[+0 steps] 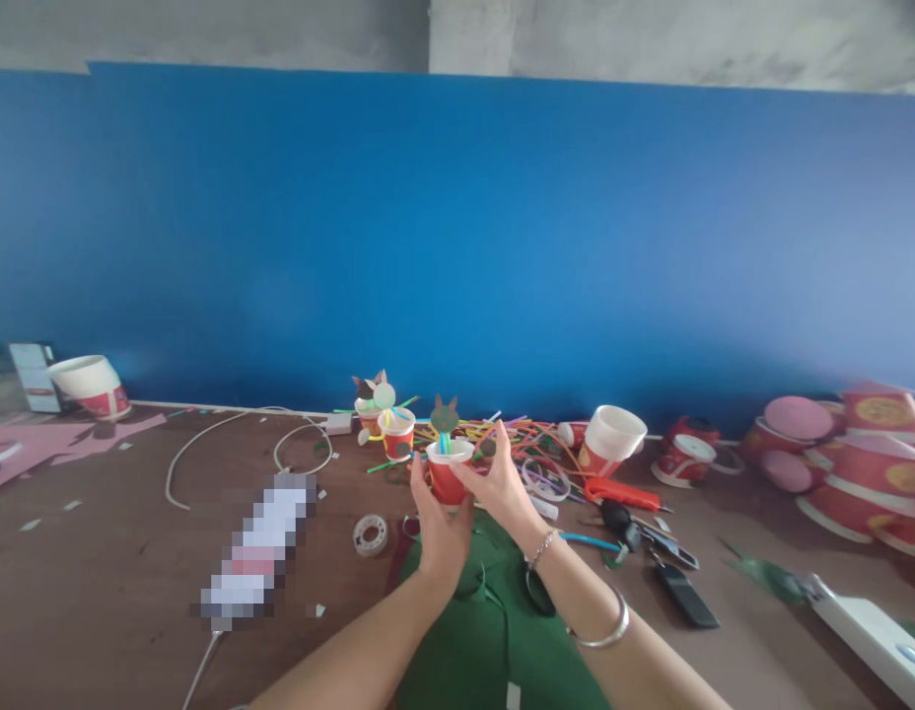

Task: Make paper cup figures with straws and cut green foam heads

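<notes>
Between my two hands is a red paper cup [449,481] with a white rim, held upright above the green sheet. A dark paper cat head [444,418] stands up from it on blue stems, and dark round pieces stick out at its sides. My left hand [441,528] is closed around the cup's left side and front. On the right side, my right hand [500,493] grips the cup near the rim, its index finger pointing up. Just behind to the left stands a similar red cup [398,434] with a pale cat head [385,396].
Colourful pipe cleaners [531,441] lie behind my hands. A tape roll [370,535] and a blurred-out phone [261,552] are to the left. Rightward are a white-and-red cup [612,439], an orange cutter [624,493], keys with a black fob [683,595] and stacked red cups [857,483]. A blue panel [457,237] stands behind.
</notes>
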Demonstrator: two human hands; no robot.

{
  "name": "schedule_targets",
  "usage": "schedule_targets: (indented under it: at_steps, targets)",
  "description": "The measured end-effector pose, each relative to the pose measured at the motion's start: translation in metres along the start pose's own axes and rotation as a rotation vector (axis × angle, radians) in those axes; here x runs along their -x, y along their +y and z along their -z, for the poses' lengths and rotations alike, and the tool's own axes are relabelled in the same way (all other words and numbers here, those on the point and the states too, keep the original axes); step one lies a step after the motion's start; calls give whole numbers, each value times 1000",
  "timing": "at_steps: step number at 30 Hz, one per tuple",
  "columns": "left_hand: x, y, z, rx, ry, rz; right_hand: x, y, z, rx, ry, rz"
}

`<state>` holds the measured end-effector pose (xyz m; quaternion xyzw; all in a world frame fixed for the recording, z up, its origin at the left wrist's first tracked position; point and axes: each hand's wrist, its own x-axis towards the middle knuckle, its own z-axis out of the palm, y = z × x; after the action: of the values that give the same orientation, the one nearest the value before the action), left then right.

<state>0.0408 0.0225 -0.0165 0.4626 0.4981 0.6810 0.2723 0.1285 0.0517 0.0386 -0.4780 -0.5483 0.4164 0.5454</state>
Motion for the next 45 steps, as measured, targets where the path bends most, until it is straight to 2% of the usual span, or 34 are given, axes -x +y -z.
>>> schedule_targets:
  at_steps: [3, 6, 9, 12, 14, 18, 23, 26, 28, 32, 39, 45]
  targets:
    - [-1, 4, 0, 32, -30, 26, 3, -4, 3, -225, -31, -113]
    - [-1, 7, 0, 15, -27, 10, 5, -4, 10, -359, -9, -216]
    - [0, 8, -1, 4, -34, -18, -1, -6, 21, -358, -42, -287]
    - [4, 8, -1, 26, -82, -52, -17, -16, 33, -230, -101, -333]
    - [7, 8, -2, 39, -137, -90, -30, -26, 39, -127, -151, -287]
    - [10, 8, -2, 18, -180, -146, -42, -44, 44, -24, -182, -79]
    - [5, 1, -3, -17, -86, -117, -22, -52, 39, 284, -114, 216]
    - [3, -3, -2, -103, -66, -152, -10, -54, 34, 448, -105, 390]
    - [3, -4, -2, -123, -90, -168, -6, -55, 32, 481, -97, 419]
    - [5, -5, -2, -112, -76, -117, -7, -57, 31, 496, -81, 349]
    - [5, -9, -2, -117, 8, -121, 5, -63, 28, 687, -111, 544]
    - [3, -5, 0, -64, -44, -114, 17, -74, 24, 672, -116, 533]
